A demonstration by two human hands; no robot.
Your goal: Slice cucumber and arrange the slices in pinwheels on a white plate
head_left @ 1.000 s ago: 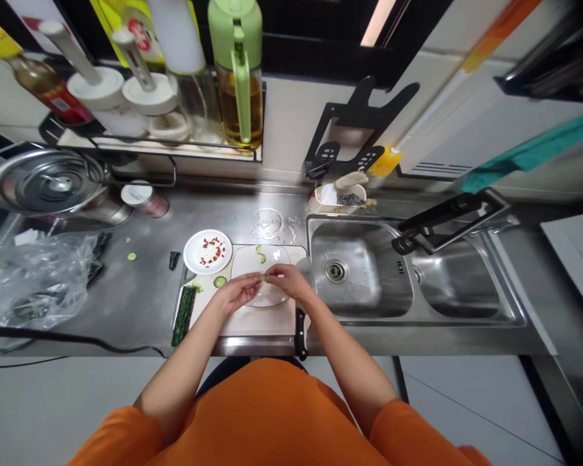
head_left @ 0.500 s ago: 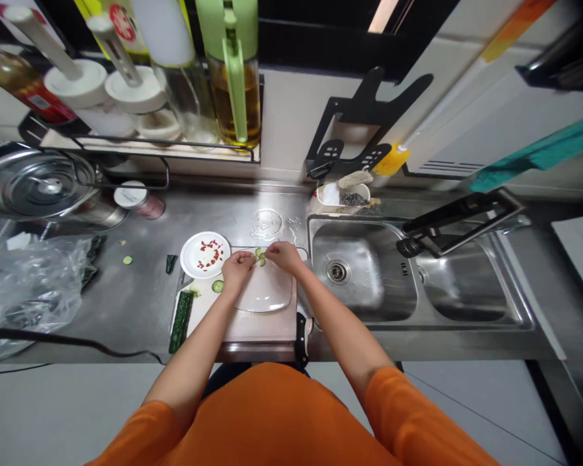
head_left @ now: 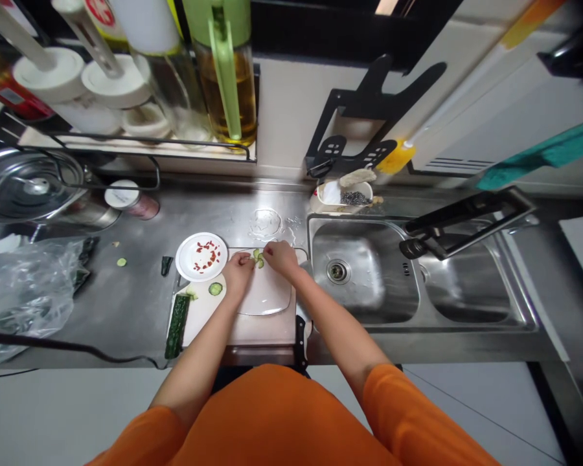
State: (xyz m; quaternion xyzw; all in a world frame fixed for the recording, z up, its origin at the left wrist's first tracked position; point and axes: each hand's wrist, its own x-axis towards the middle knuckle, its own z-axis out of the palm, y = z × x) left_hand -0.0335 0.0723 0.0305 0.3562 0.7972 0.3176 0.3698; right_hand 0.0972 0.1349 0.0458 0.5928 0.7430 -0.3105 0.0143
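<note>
Several thin cucumber pieces (head_left: pixel 258 259) lie close together near the far edge of a white squarish plate (head_left: pixel 267 298), which rests on a cutting board (head_left: pixel 262 333). To their left my left hand (head_left: pixel 239 272) has its fingers pinched together, whatever they hold too small to name. From the right, the bent, closed fingertips of my right hand (head_left: pixel 280 257) come right up to the pieces; what is between them is hidden. A cucumber slice (head_left: pixel 215 288) and a long piece of cucumber (head_left: pixel 177 327) are left of my left forearm. Red bits lie on a round white plate (head_left: pixel 183 265).
A knife (head_left: pixel 300 340) lies at the board's right edge, beside a double sink (head_left: pixel 369 272) with a black faucet (head_left: pixel 457 226). At left are a plastic bag (head_left: pixel 24 291), a lidded pot (head_left: pixel 34 188) and a jar (head_left: pixel 133 200). A condiment rack (head_left: pixel 140 147) hangs above.
The camera view has shifted slightly, so the counter things at left sit a little further left. Both hands remain at the cucumber pieces with fingers closed, with only small finger movements.
</note>
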